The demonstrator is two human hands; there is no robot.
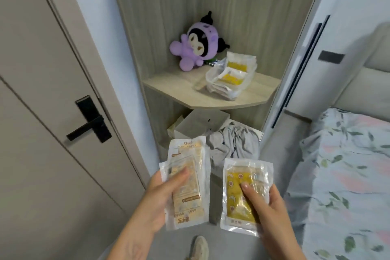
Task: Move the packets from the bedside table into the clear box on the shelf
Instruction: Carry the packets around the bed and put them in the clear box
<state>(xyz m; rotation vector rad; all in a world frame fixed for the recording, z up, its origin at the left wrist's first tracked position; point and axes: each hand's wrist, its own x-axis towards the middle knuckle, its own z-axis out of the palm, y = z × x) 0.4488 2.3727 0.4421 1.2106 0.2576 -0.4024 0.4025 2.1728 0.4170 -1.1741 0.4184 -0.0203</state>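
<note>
My left hand (pixel 162 198) grips a small stack of white and orange packets (pixel 186 183), thumb on top. My right hand (pixel 268 211) holds one clear packet with a yellow patterned face (pixel 242 192), thumb pressed on it. Both hands are low in the view, in front of the wooden corner shelf (pixel 175 88). On that shelf stands the clear box (pixel 211 85), holding several yellow and white packets (pixel 234 69) that rise above its rim. The bedside table itself is mostly hidden behind my hands and the packets.
A purple plush toy (pixel 196 48) sits on the shelf to the left of the box. Below the shelf are a grey storage box (pixel 200 124) and crumpled grey cloth (pixel 236 143). A door with a black handle (pixel 88 126) is left; a bed with floral bedding (pixel 346 175) is right.
</note>
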